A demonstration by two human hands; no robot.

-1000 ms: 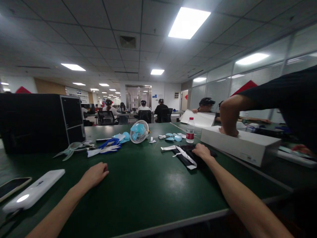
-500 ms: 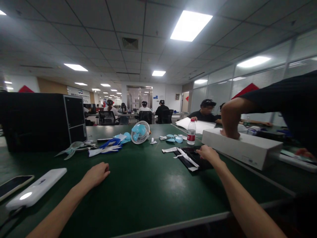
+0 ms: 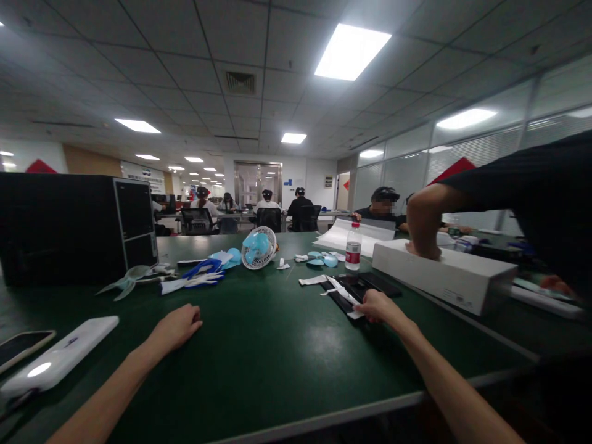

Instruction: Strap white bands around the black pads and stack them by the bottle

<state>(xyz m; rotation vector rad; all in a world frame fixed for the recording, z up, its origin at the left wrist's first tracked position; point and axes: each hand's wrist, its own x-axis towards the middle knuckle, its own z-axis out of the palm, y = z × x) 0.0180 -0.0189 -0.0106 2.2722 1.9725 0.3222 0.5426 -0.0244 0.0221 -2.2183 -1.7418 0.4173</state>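
While the left hand [image 3: 178, 327] rests on the green table [image 3: 259, 364], loosely balled, the right hand [image 3: 377, 305] is nearer than before, at the near end of the flat black item [image 3: 340, 303]; whether it grips, I cannot tell. White strips [image 3: 340, 287] cross the item, lying before the bottle [image 3: 353, 250].

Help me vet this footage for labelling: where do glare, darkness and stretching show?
Head view: ceiling light burnt out white; head view: pale glare on the green table; head view: black case nearly detailless in darkness; head view: right forearm seems stretched toward the lower edge.
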